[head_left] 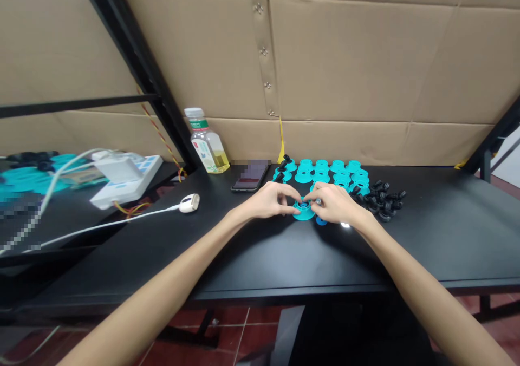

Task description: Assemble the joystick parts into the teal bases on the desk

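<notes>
Both my hands meet over a turquoise round plastic part [303, 211] on the black table [260, 247]. My left hand [271, 199] curls its fingers round the part's left side. My right hand [333, 203] pinches at its top from the right; a small black piece seems to sit in the part's centre. Behind my hands lie several more turquoise round parts [325, 171] in rows. A heap of small black rings [379, 198] lies to their right. A small blue piece [321, 221] rests on the table under my right hand.
A phone [248, 178] lies left of the parts, beside a bottle of yellow liquid [207, 144]. A white plug on a cable [189, 203] and a white power strip [125, 179] sit further left. Cardboard walls and black frame bars [138, 57] stand behind.
</notes>
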A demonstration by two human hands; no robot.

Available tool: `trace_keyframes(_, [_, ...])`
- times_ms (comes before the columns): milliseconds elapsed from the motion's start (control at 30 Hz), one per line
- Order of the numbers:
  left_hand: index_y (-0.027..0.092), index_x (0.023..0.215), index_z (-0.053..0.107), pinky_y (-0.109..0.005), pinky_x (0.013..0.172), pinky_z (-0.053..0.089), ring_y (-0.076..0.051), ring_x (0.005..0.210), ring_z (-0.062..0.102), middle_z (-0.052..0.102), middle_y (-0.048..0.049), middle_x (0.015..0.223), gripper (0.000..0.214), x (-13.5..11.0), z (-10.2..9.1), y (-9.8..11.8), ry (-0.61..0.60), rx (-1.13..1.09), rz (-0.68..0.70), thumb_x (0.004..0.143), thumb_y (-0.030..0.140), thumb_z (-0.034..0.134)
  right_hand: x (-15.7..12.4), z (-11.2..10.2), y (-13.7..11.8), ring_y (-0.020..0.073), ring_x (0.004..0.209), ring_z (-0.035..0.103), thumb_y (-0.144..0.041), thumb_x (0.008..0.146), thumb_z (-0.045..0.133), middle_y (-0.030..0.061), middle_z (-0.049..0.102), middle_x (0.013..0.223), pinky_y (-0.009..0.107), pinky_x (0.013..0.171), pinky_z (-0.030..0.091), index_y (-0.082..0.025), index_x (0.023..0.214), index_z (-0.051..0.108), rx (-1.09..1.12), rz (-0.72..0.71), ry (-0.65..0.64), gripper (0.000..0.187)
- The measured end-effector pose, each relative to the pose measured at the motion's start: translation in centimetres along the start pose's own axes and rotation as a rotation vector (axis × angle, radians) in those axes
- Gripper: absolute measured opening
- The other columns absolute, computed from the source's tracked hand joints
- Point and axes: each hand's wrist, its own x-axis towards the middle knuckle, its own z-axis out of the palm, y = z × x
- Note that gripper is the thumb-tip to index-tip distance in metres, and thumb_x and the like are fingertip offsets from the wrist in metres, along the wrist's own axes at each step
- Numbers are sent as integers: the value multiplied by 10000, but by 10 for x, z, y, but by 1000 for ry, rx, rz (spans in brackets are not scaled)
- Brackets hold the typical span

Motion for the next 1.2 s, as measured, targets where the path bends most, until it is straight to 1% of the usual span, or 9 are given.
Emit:
trace_keyframes(100, [124,968,697,-199,488,473,-100,506,601,712,-73,840,348,-1,1,-1,-19,-22,-60,714,355,748,0,-1,1,149,802,576,-159,789,476,40,661,964,239,657,360,-253,1036,732,52,-4,30,367])
trace_keyframes(133, [124,971,693,-201,486,476,-103,503,608,713,-74,849,347,-1,1,-1,-28,-32,-65,719,357,743,0,-2,2,146,791,577,-154,784,478,39,663,960,240,658,364,-245,1009,738,65,-6,38,356])
trace_keyframes(267, [131,919,713,-205,506,499,-80,507,606,686,-104,1060,307,-1,1,1,-42,-39,1,738,378,725,1,-2,3,140,761,580,-142,772,484,39,672,949,245,652,368,-245,921,763,63,-12,33,333])
trace_keyframes(400, [141,874,744,-201,554,504,-68,537,588,680,-92,1049,273,0,0,2,-26,44,67,746,382,723,2,-2,1,160,793,598,-148,770,490,36,694,929,249,636,361,-264,919,772,33,5,-1,340])
trace_keyframes(567, [155,862,749,-189,562,487,-60,546,571,685,-76,1023,235,1,1,3,-5,99,91,742,356,729,2,-3,0,158,787,603,-153,759,498,24,710,896,244,617,352,-264,917,770,35,9,-16,333])
trace_keyframes(633, [149,870,739,-186,543,478,-62,540,570,692,-77,1010,247,0,2,3,7,81,75,730,352,737,1,-2,2,147,756,594,-163,764,501,20,707,886,240,620,356,-261,935,764,48,1,-3,328])
trace_keyframes(800, [133,963,694,-195,491,461,-99,499,590,716,-61,808,375,0,2,0,7,49,-42,710,405,745,1,0,4,142,753,586,-167,778,487,31,698,905,239,632,360,-230,933,755,38,-10,66,315])
trace_keyframes(1000, [148,873,718,-191,543,454,-81,552,571,718,-63,936,298,1,1,0,24,130,48,718,402,738,3,2,0,152,745,589,-148,756,474,34,710,881,247,608,338,-237,910,763,-29,4,25,340])
trace_keyframes(1200, [157,852,724,-193,561,443,-72,568,538,704,-51,961,269,0,2,4,36,173,81,723,393,734,4,5,2,144,716,593,-161,745,502,16,717,830,238,610,349,-225,921,750,62,-9,20,311])
